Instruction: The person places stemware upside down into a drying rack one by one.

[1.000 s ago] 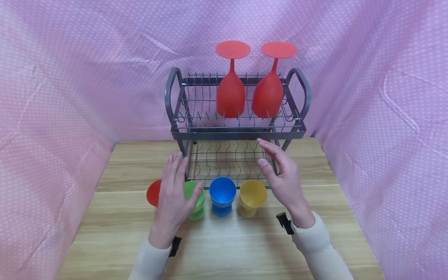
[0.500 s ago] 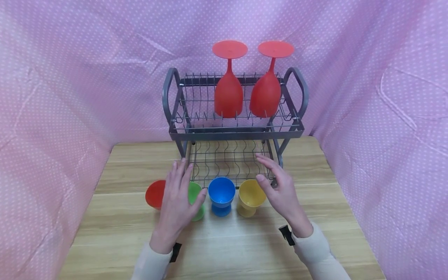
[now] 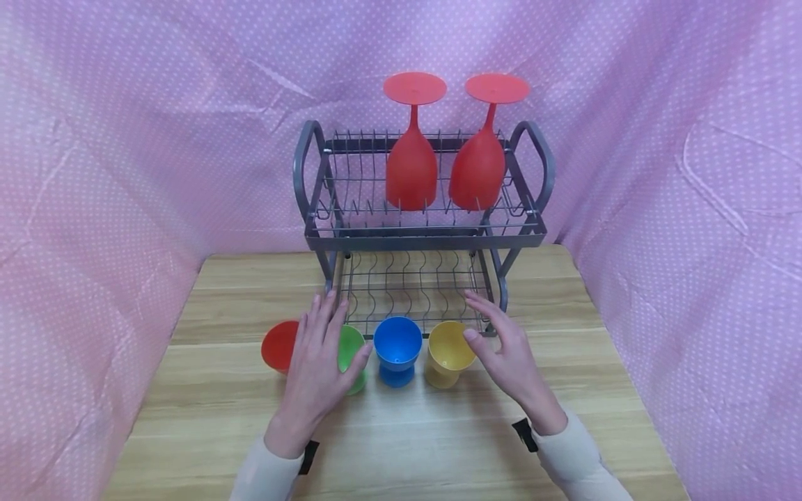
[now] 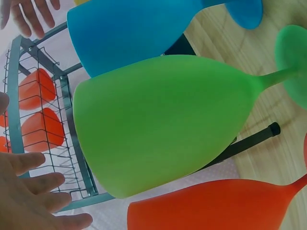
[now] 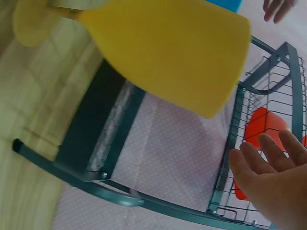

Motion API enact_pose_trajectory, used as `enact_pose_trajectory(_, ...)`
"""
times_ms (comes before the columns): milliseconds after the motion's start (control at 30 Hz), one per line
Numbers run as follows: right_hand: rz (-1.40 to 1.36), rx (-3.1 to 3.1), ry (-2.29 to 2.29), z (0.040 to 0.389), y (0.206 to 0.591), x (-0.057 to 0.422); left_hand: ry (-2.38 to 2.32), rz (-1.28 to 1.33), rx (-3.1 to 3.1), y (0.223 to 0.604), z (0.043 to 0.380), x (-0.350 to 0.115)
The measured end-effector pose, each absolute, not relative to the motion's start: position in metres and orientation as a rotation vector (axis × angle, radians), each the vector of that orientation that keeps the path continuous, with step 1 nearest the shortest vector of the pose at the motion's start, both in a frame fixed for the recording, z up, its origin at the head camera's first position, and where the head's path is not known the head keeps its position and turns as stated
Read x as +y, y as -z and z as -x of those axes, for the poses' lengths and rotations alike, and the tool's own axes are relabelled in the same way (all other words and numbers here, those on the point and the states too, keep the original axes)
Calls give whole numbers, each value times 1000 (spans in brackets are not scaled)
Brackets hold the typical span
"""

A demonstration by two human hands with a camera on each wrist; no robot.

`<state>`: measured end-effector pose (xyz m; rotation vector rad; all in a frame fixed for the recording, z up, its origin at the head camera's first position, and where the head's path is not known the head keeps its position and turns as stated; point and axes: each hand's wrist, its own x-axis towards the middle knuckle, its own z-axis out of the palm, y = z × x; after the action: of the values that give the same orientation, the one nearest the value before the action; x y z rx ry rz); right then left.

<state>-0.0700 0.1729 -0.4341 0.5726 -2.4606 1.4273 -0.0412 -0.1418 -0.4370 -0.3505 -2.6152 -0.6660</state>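
Observation:
Four plastic goblets stand upright in a row on the table: red (image 3: 278, 346), green (image 3: 351, 346), blue (image 3: 397, 341) and yellow (image 3: 447, 348). My left hand (image 3: 316, 369) is held above the red and green ones, fingers spread and holding nothing; it partly hides both in the head view. In the left wrist view the green bowl (image 4: 163, 124) fills the middle, beside the fingers. At the right end of the row, my right hand (image 3: 510, 358) hovers by the yellow goblet with fingers extended and thumb apart, its thumb tip overlapping the rim in the head view.
Behind the row stands a dark two-tier dish rack (image 3: 426, 241). Two red goblets, one left (image 3: 411, 174) and one right (image 3: 477, 172), sit upside down on its upper tier. Pink dotted cloth (image 3: 188, 139) hangs around the wooden table (image 3: 401, 445).
Both hands have drawn slightly back from the rack and lowered, the right hand more than the left. The goblets and rack stay put.

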Motion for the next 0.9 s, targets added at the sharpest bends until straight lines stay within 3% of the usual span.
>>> enact_pose_trajectory(900, -543, -2648, -1489, 61, 492, 196, 662, 398, -2650, 448, 33, -142)
